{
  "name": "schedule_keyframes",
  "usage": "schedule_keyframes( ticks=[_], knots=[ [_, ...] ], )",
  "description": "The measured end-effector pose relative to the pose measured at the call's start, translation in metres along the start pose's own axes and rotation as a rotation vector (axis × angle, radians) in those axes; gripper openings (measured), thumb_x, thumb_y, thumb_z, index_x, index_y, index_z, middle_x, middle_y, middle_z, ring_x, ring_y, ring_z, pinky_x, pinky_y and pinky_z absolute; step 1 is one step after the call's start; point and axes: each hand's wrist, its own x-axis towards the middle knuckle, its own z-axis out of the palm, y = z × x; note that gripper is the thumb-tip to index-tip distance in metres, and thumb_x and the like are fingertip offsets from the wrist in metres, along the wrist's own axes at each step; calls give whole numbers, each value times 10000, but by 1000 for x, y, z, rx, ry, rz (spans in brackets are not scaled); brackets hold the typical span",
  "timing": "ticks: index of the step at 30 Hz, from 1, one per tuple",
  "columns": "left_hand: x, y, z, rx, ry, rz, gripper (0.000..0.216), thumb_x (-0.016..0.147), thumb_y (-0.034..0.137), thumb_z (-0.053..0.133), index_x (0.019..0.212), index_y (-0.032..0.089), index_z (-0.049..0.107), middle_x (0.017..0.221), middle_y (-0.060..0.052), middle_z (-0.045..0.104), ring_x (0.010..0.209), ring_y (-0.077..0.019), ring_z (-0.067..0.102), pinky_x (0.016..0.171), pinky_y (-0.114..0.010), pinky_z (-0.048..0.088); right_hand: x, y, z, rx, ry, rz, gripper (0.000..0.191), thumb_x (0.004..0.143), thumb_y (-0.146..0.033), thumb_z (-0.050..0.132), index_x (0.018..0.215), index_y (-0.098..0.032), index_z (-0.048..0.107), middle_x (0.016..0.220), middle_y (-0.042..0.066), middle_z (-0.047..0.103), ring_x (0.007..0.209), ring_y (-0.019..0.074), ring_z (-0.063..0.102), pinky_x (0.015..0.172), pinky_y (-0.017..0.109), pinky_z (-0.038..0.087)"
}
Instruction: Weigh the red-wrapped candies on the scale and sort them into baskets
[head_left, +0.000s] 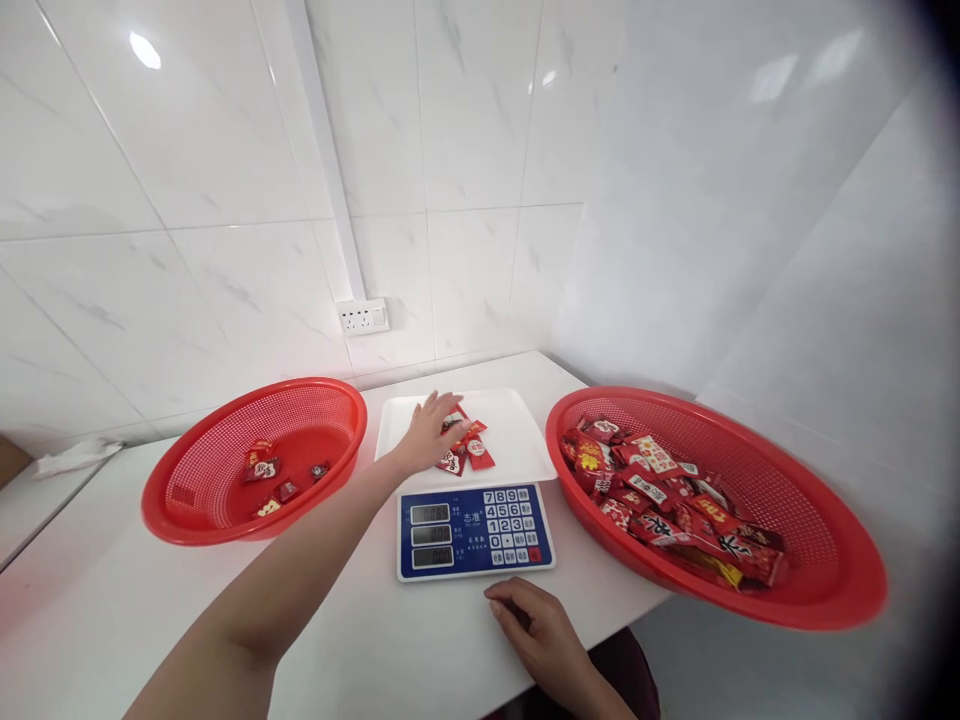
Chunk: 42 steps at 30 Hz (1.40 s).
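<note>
My left hand reaches over the white pan of a blue electronic scale, fingers spread flat on a few red wrapped candies lying there. My right hand rests on the white table just in front of the scale, fingers curled loosely with nothing seen in them. A red mesh basket at the right holds a heap of red wrapped candies. Another red mesh basket at the left holds only several candies.
The white table stands in a corner of white tiled walls. A wall socket is behind the scale. A crumpled white cloth lies at the far left on a neighbouring surface. The right basket overhangs the table's edge.
</note>
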Motion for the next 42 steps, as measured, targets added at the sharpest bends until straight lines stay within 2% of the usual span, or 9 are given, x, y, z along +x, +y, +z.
schedule_keyframes(
  ticks=[5,9,11,14,19,25,33,37,42],
  knots=[
    [-30,11,-35,-115,201,-58,466,926,434,173,1318,213,296,1379,-88,401,1287,-179,339,1037,-372,313,0,-1,-1,2,-1,-9,213,861,-286,449,877,-187,637,807,50,669,743,174,622,675,270,476],
    [-82,18,-37,-162,348,95,360,918,346,311,1227,197,421,1261,-95,512,1212,-192,430,1014,-371,347,1,0,-1,-10,4,-18,210,861,-278,447,883,-191,636,802,45,671,739,170,623,672,268,479],
    [-112,19,-27,-135,295,268,318,883,295,414,1181,202,472,1160,-99,580,1126,-204,506,946,-361,417,1,0,-1,-19,2,-26,207,860,-275,449,883,-193,637,796,45,671,736,169,624,670,267,481],
    [-153,24,-6,-71,82,443,269,825,216,521,1094,209,527,1008,-83,651,1001,-196,581,856,-326,480,1,-1,-1,-15,0,-38,204,858,-273,450,895,-196,635,800,47,672,736,170,625,670,268,486],
    [-192,33,20,-83,-80,314,186,815,209,535,997,200,572,884,-68,680,827,-172,626,731,-286,521,-1,-1,-2,-9,-7,-34,202,864,-278,448,913,-206,630,820,47,672,758,174,625,689,273,489],
    [-199,33,30,-187,-26,124,144,839,206,493,934,206,602,811,-49,676,741,-140,627,670,-244,518,-2,2,0,-30,-17,-34,188,865,-260,455,926,-202,623,828,44,665,764,168,620,694,267,482],
    [-199,30,34,-134,-19,149,154,847,200,478,945,216,597,811,-52,677,735,-148,630,659,-250,524,-2,0,1,-93,-34,-33,198,873,-265,440,924,-207,622,819,42,663,750,169,619,683,270,481],
    [-190,9,19,91,151,157,238,836,209,496,1068,227,547,1041,-95,638,996,-202,590,834,-334,507,-2,0,1,-110,-41,-30,214,878,-281,425,921,-206,622,825,53,664,760,178,618,686,283,483],
    [-167,-27,-17,552,357,16,391,834,296,494,1213,204,470,1296,-163,483,1269,-323,350,1017,-566,272,-1,0,2,-116,-53,-12,238,881,-309,410,902,-211,625,807,59,667,739,185,619,670,290,489]
  ],
)
